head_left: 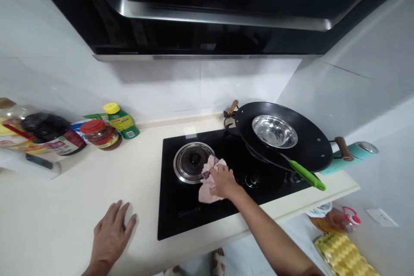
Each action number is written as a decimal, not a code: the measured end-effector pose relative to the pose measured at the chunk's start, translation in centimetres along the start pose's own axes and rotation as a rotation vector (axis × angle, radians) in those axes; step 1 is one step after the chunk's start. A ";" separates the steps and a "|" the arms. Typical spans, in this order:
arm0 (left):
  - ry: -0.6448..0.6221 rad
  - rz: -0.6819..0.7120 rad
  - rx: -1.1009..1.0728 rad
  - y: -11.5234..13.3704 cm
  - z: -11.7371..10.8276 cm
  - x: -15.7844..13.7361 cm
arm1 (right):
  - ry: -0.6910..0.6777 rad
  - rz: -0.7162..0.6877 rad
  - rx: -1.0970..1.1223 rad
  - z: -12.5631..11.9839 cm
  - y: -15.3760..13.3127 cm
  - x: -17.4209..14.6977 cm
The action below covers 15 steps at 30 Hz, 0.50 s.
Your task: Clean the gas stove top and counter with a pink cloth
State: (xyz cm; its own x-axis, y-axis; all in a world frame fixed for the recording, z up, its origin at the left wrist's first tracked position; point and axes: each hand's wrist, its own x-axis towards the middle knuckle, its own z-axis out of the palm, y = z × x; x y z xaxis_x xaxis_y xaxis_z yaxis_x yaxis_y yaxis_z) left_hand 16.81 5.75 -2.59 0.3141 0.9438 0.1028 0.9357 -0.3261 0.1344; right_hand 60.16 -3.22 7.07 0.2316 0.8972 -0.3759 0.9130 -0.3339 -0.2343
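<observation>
A pale pink cloth (209, 193) lies on the black cooktop (181, 200), its upper part lapping the burner's (194, 159) steel rim at about four o'clock. The right hand (223, 181) is over it, fingers curled and clamped on the bunched middle; their undersides are hidden. A looser flap spreads from the hand toward eight o'clock.

The cloth looks light, limp and soft, hard to damage, likely to fold up under a push; whether it is damp, I cannot tell. The gathered middle seems the best hold, palm above and fingertips pressing down, since a corner alone would give little control. The glassy cooktop should let it slide easily.

At the cloth's eight o'clock, the left hand (112, 233) rests on the pale surface (142, 181), fingers apart and holding nothing. The wok (310, 133) sits at two o'clock.
</observation>
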 end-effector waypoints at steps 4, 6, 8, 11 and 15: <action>0.004 -0.002 -0.011 0.1 -0.1 0.0 | 0.017 -0.135 0.011 3.6 -4.2 -3.8; 0.004 -0.005 -0.017 0.1 0.0 -0.1 | 0.042 -0.237 0.038 5.5 -5.4 -5.3; 0.008 -0.011 -0.020 -0.1 0.1 -0.1 | 0.075 -0.306 0.087 7.1 -5.9 -6.2; 0.001 -0.011 -0.017 -0.5 0.4 -0.2 | 0.165 -0.195 0.137 8.1 -5.1 -5.9; -0.003 -0.002 -0.002 -0.8 0.6 -0.3 | 0.303 0.115 0.078 6.4 -2.4 -2.4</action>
State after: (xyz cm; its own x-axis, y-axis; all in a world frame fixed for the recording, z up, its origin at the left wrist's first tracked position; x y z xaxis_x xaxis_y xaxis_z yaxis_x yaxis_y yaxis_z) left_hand 16.08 5.73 -3.29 0.3124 0.9447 0.0999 0.9361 -0.3240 0.1370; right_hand 55.23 -6.42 2.77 0.4314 0.8937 -0.1233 0.8494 -0.4484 -0.2781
